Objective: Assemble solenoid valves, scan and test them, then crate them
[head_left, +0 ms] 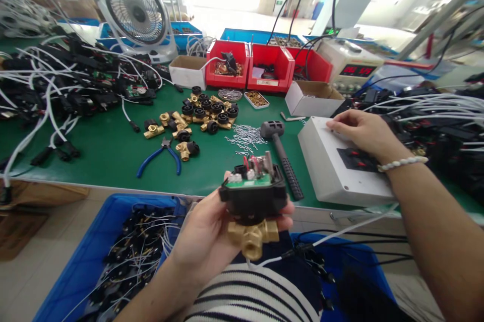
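My left grip (pixel 206 234) clasps a brass-and-black valve unit (pixel 252 206) before the near edge of the tabletop (pixel 113 161); my right grip (pixel 365 133), its closure unclear, rests on a gray box (pixel 321 161), while green room stretches between blue pliers (pixel 174 156) and a mallet (pixel 285 161)

The held valve (pixel 252 236) is brass-gold beneath a black housing (pixel 253 203) and a green circuit board (pixel 247 181). From it, the pale grey box (pixel 330 168) with a black panel (pixel 348 157) lies at two o'clock, a dark grey mallet (pixel 282 154) at one, red bins (pixel 224 81) at twelve, blue-handled pliers (pixel 166 144) at ten, a black-and-white striped garment (pixel 247 304) at six.
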`<action>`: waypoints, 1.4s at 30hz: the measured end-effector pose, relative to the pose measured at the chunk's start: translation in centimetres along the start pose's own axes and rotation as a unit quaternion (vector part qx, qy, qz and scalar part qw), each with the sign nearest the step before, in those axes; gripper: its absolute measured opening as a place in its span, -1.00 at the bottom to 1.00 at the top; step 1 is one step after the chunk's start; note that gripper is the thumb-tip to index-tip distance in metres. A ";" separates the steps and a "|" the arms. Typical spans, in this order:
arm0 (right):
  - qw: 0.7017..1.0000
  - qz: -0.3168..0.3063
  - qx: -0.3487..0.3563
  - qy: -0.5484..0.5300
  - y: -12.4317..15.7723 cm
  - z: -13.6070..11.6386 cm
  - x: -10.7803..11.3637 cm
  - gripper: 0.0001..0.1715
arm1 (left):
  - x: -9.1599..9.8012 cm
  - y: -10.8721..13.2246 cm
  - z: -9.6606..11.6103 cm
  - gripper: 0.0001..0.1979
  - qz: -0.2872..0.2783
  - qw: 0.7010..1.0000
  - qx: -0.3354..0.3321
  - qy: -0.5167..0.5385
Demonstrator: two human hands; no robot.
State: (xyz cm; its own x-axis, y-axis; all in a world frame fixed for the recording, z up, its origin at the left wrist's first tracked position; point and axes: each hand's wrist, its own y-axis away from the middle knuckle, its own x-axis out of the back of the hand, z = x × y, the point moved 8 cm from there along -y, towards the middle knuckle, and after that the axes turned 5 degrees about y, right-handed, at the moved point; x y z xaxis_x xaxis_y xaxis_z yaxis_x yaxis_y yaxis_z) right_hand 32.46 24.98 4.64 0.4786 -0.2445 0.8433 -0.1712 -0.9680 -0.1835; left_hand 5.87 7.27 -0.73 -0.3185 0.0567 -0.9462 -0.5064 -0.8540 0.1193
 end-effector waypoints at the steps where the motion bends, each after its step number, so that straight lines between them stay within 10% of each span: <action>1: 1.000 0.000 0.002 0.000 0.0 0.0 0.0 -0.86 | 0.1 -0.1 0.0 -0.72 0.012 1.000 -0.009 -0.015; 13: 0.999 0.008 0.052 -0.004 -0.7 1.0 -0.5 -0.79 | 0.0 0.0 0.0 -0.64 0.062 0.997 -0.017 -0.050; 20: 0.997 -0.035 0.063 -0.036 -0.9 1.4 -1.3 -0.70 | 1.0 0.4 3.3 -0.46 0.168 0.942 -0.207 -0.204; 33: 1.000 -0.006 0.010 -0.003 -0.3 -0.3 -0.3 -0.71 | 1.4 0.4 3.2 -0.47 0.166 0.937 -0.191 -0.239; 38: 0.998 -0.002 -0.027 0.050 -2.4 2.1 -0.2 -0.39 | 0.3 0.6 3.3 -0.46 0.132 0.941 -0.197 -0.241; 42: 0.997 -0.014 -0.050 0.049 -3.4 3.3 -0.7 -0.52 | 0.7 0.3 3.1 -0.43 0.125 0.950 -0.184 -0.217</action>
State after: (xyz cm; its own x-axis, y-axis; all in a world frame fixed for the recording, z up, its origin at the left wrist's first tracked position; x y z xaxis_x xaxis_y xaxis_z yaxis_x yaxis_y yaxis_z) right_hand 35.51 28.30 3.00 0.3990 -0.2066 0.8934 -0.2463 -0.9626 -0.1127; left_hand 3.05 8.68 -0.40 -0.7333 -0.0328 -0.6791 -0.0813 -0.9874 0.1355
